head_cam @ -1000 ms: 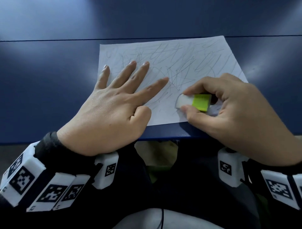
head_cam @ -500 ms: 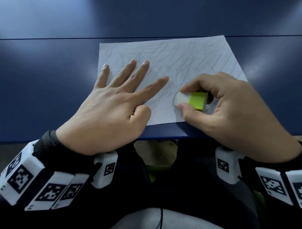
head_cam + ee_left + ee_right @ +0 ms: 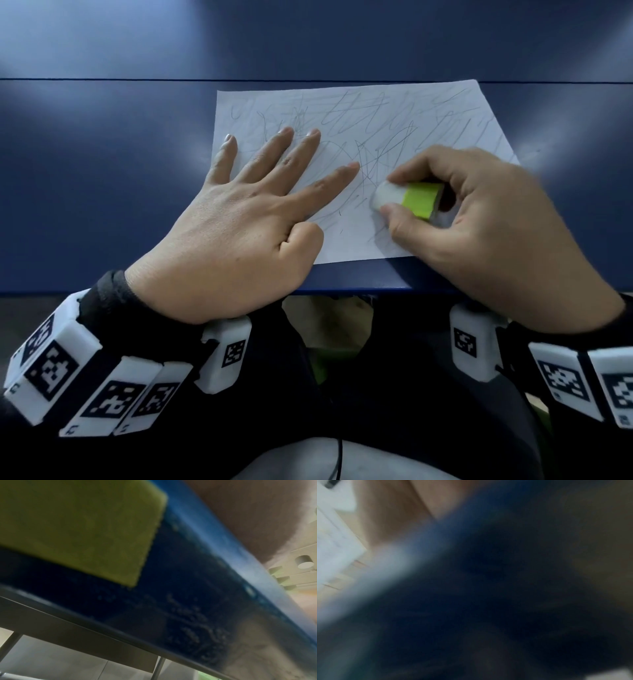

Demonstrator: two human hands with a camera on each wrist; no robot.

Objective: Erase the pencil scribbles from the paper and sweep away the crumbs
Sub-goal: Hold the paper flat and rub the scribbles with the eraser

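We see one scribbled paper (image 3: 376,113) on the blue counter (image 3: 102,171), under both hands. Our left hand (image 3: 239,219) lies flat, fingers spread; our right hand (image 3: 479,219) pinches one eraser (image 3: 407,200) against it.

The head view looks steeply down from close above the near edge of the blue bench (image 3: 102,178). The left wrist view peers upward from below that bench edge (image 3: 214,555), very near. The right wrist view is blurred against the same blue edge.
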